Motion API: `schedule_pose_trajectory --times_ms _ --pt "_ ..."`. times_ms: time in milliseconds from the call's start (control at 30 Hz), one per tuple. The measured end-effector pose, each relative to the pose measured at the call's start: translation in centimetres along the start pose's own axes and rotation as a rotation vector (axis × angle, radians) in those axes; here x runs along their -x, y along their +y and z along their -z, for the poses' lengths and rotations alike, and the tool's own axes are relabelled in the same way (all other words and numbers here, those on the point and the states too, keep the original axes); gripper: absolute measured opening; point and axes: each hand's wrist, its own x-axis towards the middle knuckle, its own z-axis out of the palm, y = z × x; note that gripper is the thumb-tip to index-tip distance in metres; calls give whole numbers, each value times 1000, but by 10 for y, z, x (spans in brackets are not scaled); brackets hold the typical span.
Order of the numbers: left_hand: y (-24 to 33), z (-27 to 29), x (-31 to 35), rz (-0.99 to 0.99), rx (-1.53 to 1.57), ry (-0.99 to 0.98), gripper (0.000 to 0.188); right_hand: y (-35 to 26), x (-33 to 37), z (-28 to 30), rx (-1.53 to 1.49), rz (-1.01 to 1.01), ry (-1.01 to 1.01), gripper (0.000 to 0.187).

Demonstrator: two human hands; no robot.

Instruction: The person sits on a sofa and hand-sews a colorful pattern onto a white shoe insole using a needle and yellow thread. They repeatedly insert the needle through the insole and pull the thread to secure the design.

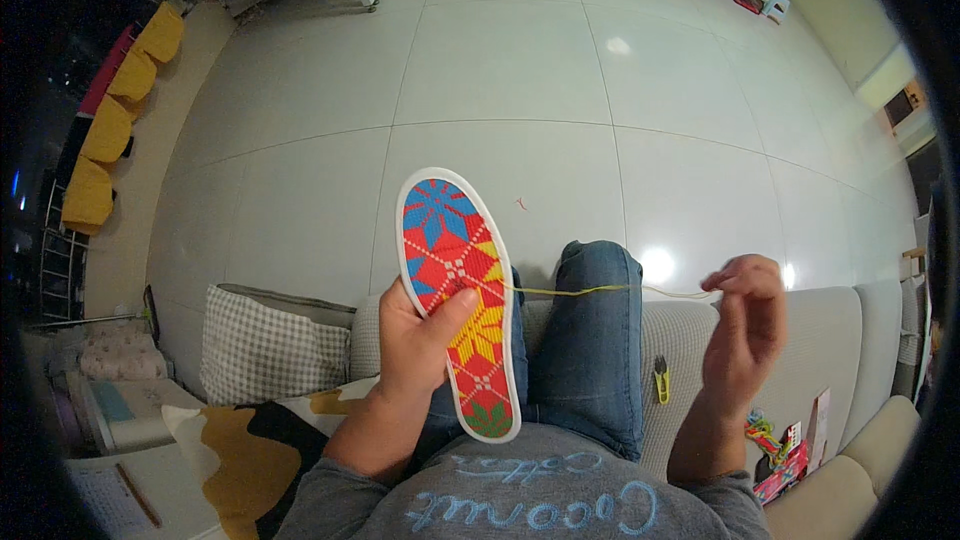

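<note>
Head view, left hand: the left hand (415,340) is gripping an embroidered insole (460,300) at lower centre of the frame, the thumb pressing across its patterned face and the fingers wrapping behind its left edge.
Head view, insole: it is standing nearly upright in the picture, toe end pointing to the upper left, white rim showing all round; the stitched face is showing red, blue, yellow and a little green at the heel end.
Head view, right hand: the right hand (745,325) is sitting at centre right, well apart from the insole, fingertips pinching together on the end of a yellow thread (590,290); whether a needle is between them cannot be told.
Head view, thread: it is running taut, almost level, from the middle of the insole's face across to the pinching fingers.
Head view, legs: the person's knee in blue jeans (590,340) is lying beneath the thread, between the two hands.
Head view, seat: the person is sitting on a grey sofa (830,340) stretching along the lower part of the frame.
Head view, snips: small yellow-handled thread snips (661,380) are lying on the sofa just beside the right leg.
Head view, cushion: a checked grey cushion (270,350) is resting at lower left.
Head view, floor: white floor tiles (520,80) are filling the upper half.
Head view, lower right: a bundle of coloured threads (765,435) is lying near the right forearm.
</note>
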Motion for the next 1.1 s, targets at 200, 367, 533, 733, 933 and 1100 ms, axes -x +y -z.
schedule_pose_trajectory --times_ms 200,367,533,733,933,1100 --pt "8 -16 15 26 -28 -89 25 -31 1 -35 207 255 -377 24" --pt "12 -17 20 2 -75 -121 30 -41 1 -45 195 287 -486 26" --pt "17 -21 23 -26 -101 -95 25 -42 2 -46 172 302 -503 26" --pt "18 -19 24 -78 -157 -107 19 -44 2 -48 185 307 -512 26" --pt "17 -17 26 -112 -195 -97 19 -45 1 -50 186 328 -520 27" --pt "19 -16 26 -142 -264 -119 21 -44 1 -52 197 328 -512 26"
